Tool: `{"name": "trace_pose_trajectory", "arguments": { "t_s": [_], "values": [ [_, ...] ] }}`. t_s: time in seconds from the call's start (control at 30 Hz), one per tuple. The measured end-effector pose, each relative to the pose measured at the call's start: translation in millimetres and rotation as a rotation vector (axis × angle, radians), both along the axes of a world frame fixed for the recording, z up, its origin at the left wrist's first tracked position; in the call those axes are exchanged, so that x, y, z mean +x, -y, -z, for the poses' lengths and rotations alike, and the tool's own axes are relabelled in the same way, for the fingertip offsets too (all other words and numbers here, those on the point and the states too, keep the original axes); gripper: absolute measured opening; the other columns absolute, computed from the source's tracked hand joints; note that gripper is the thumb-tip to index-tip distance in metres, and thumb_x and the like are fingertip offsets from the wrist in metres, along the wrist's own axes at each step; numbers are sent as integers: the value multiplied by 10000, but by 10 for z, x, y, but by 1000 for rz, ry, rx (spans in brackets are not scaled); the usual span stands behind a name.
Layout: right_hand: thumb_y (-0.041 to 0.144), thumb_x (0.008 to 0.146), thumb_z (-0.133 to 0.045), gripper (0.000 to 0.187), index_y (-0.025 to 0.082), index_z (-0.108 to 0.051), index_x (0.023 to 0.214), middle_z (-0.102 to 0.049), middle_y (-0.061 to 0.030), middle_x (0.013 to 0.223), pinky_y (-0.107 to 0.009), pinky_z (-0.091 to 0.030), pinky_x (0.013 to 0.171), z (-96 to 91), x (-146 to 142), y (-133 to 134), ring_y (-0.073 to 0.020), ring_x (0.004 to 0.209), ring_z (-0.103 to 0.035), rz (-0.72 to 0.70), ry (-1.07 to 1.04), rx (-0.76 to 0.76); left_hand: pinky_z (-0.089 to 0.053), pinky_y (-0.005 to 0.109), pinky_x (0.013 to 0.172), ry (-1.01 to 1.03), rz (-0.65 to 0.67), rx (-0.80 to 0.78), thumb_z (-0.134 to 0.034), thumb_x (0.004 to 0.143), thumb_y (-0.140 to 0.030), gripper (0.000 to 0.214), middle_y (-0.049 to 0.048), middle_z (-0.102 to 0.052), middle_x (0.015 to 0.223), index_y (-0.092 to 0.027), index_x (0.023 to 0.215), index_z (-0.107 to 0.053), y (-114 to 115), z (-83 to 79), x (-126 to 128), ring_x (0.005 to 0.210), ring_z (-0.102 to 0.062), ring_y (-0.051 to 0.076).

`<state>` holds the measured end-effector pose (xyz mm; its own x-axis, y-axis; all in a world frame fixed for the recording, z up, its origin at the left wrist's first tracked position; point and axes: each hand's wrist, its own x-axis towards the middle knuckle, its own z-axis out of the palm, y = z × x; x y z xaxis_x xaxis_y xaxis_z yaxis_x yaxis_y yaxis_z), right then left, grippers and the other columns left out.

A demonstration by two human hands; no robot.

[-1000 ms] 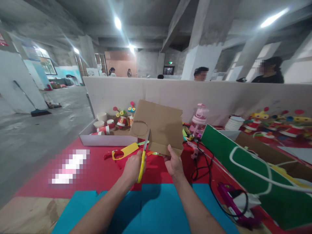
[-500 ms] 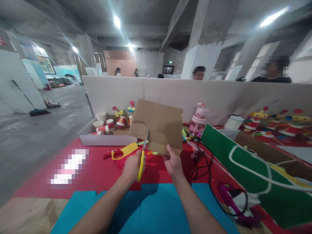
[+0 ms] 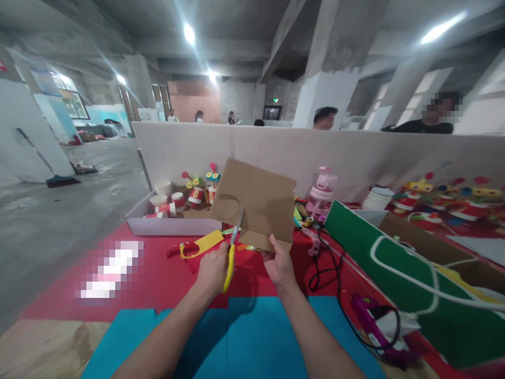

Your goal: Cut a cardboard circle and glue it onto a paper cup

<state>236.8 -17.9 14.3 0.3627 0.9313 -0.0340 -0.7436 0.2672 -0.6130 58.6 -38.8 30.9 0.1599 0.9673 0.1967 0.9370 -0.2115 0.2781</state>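
Head camera: a white tray (image 3: 173, 227) of paper cups (image 3: 158, 200) stands on the red surface (image 3: 165, 287), with a pink bottle (image 3: 322, 190) and green panel (image 3: 357, 237) rightward; raised cardboard (image 3: 264, 200) partly hides a toy (image 3: 212, 190). The left hand's (image 3: 214, 269) fingers curl around yellow-handled scissors (image 3: 230, 266), blades at the cardboard's lower left; the right hand's (image 3: 279, 266) fingers pinch its lower edge, thumb in front.

Cardboard sheet (image 3: 268, 200): plain brown, marked with a darker circular outline. Scissors (image 3: 229, 268): yellow handles, silver-grey blades. Table covering (image 3: 158, 279): uniform red. Paper sheets (image 3: 268, 323): solid blue. Paper cutout (image 3: 208, 242): yellow. Bottle (image 3: 321, 189): pink. Box panel (image 3: 355, 237): green. Cups (image 3: 179, 200): red and white. Toy figures (image 3: 195, 197): red, yellow, white. Partition (image 3: 268, 147): off-white.
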Motion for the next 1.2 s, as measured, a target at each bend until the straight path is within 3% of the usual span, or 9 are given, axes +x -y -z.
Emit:
{"name": "trace_pose_trajectory", "arguments": {
  "t_s": [0.2, 0.47, 0.8, 1.2],
  "values": [
    [221, 705, -782, 474, 222, -634, 1155, -734, 26, 1035, -198, -586, 576, 43, 9, -23, -133, 827, -702, -46, -71, -59, -405, 295, 655, 16, 86, -38, -432, 913, -272, 204, 111, -691, 852, -170, 1062, -527, 1, -53, -33, 837, -681, 267],
    [145, 724, -755, 354, 213, -657, 1057, -746, 23, 940, -203, -583, 550, 54, 38, -40, -137, 769, -708, -92, -139, -88, -405, 301, 647, -79, 24, -47, -437, 908, -247, 237, 114, -707, 886, -164, 1122, -499, 16, -89, -36, 836, -687, 277],
    [270, 669, -806, 589, 250, -605, 1222, -694, -3, 1170, -268, -610, 733, -21, -71, 48, -178, 999, -678, 53, 75, 23, -407, 281, 655, 110, -9, -48, -417, 940, -329, 244, 110, -704, 854, -165, 1046, -563, -16, -39, 1, 819, -686, 245],
    [222, 626, -828, 606, 233, -617, 1194, -693, -26, 1179, -260, -615, 669, -36, -66, 50, -192, 971, -690, 55, 1, -11, -389, 254, 642, 307, 96, -42, -492, 885, -214, 96, 68, -680, 796, -167, 909, -572, 35, -129, -19, 730, -648, 193]
  ]
}}
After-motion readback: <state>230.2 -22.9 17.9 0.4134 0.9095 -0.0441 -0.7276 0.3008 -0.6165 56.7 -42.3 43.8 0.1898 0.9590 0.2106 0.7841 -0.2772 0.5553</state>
